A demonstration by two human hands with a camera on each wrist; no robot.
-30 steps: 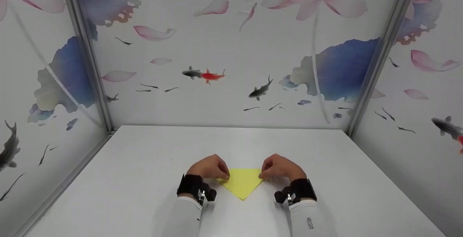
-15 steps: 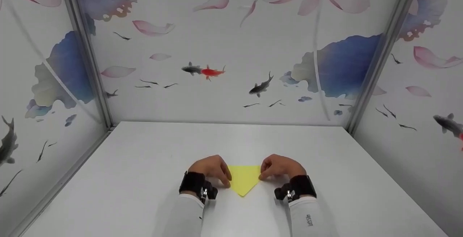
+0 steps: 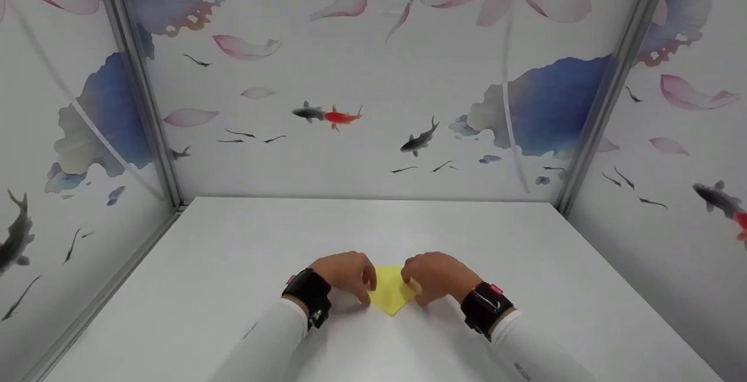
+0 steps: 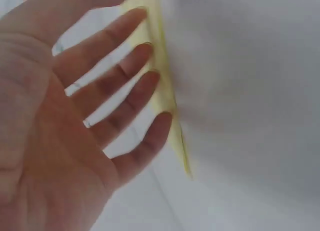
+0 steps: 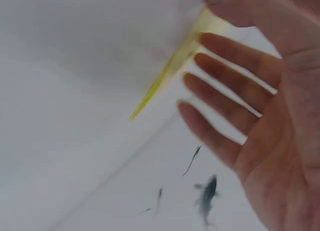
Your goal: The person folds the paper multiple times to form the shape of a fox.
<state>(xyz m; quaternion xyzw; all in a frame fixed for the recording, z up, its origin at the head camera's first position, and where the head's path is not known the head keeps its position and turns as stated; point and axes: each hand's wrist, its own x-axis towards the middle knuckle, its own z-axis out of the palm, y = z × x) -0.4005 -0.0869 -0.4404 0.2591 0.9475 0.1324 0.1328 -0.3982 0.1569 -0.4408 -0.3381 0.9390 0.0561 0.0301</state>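
Observation:
A yellow paper (image 3: 388, 299) folded into a triangle lies on the white table (image 3: 233, 242), its point toward me. My left hand (image 3: 348, 273) rests on its left part; in the left wrist view its straight, spread fingers (image 4: 142, 86) touch the paper's edge (image 4: 180, 146). My right hand (image 3: 433, 277) is at the right part, where a lifted corner (image 3: 412, 286) shows at its fingers. In the right wrist view the thumb (image 5: 235, 11) lies over the paper (image 5: 170, 71) and the other fingers are spread and nearly straight.
Wall panels printed with fish and lotus flowers (image 3: 373, 79) close the table in at the back and both sides, with metal posts (image 3: 140, 90) in the corners. Black bands (image 3: 307, 294) sit on both wrists over white sleeves.
Both hands have moved inward toward the paper's middle. The right hand has carried the right corner leftward, so less of the yellow triangle shows. My elbows have swung outward.

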